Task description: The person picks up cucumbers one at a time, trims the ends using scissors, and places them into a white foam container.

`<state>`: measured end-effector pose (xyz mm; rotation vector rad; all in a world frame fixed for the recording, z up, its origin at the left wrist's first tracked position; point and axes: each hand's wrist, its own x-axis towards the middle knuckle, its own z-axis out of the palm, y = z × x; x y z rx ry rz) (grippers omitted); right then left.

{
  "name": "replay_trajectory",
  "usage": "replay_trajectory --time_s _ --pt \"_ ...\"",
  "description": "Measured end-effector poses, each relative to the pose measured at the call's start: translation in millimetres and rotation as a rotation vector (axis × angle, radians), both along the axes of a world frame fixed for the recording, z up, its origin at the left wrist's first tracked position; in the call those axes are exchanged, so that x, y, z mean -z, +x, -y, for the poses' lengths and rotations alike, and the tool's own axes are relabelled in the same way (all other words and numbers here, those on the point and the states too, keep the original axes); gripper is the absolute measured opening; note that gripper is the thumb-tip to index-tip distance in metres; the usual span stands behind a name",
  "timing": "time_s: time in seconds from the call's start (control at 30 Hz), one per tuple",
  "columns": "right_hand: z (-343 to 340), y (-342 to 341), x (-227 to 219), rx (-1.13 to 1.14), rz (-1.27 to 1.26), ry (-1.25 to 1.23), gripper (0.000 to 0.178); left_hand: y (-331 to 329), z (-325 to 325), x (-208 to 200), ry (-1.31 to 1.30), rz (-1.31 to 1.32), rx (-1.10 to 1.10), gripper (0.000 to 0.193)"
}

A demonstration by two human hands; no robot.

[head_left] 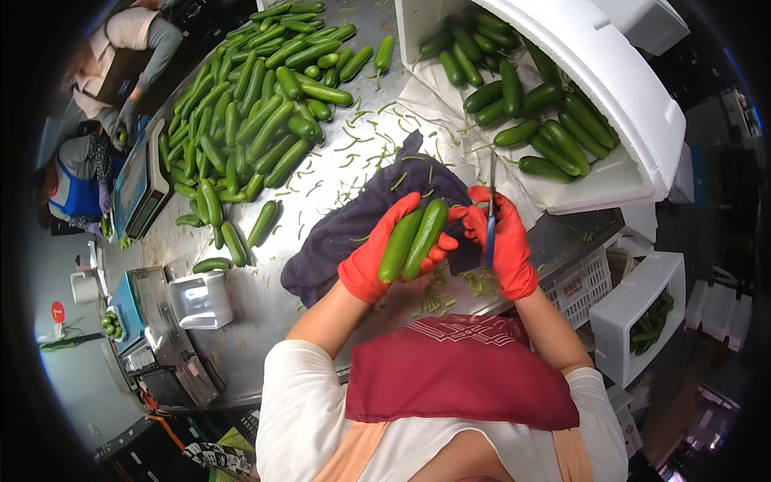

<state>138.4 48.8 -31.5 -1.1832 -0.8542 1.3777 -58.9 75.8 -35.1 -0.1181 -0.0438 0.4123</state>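
Observation:
My left hand (376,255), in a red rubber glove, is closed around two green cucumbers (413,243) lying side by side. Close to its right, my red-gloved right hand (504,241) grips a slim cutting tool (491,233) with a blue handle and a narrow metal blade pointing away from me. Seen edge-on, it could be scissors or a knife; I cannot tell. The blade is apart from the cucumbers. Beneath my hands, a dark cloth (341,237) lies crumpled on the metal table (265,329). Cut green stems (353,149) are scattered around it.
A large heap of cucumbers (249,120) covers the far left. At the far right, a white foam box (642,136) lies tipped, with cucumbers inside. A scale (143,189) and a clear plastic tub (201,301) stand left. Two people work beyond the table's left side.

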Motion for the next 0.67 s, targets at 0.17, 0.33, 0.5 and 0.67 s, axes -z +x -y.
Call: replay_trajectory --time_s 0.17,0.33,0.5,0.67 --pt "-5.1 -7.3 0.7 -0.153 0.03 -0.229 0.027 4.0 -8.8 -14.7 -0.396 -0.24 -0.336 0.061" --pt "-1.5 -19.9 28.8 -0.308 0.05 -0.235 0.026 -6.1 -27.5 -18.0 -0.511 -0.201 -0.518 0.064" --pt "-4.2 -17.0 22.1 -0.31 -0.056 -0.294 0.03 -33.0 -54.1 -36.6 -0.477 -0.269 -0.744 0.048" --pt "-6.3 -18.1 26.8 -0.311 -0.032 -0.331 0.034 -119.0 -108.4 -45.2 -0.293 -0.36 -1.032 0.066"
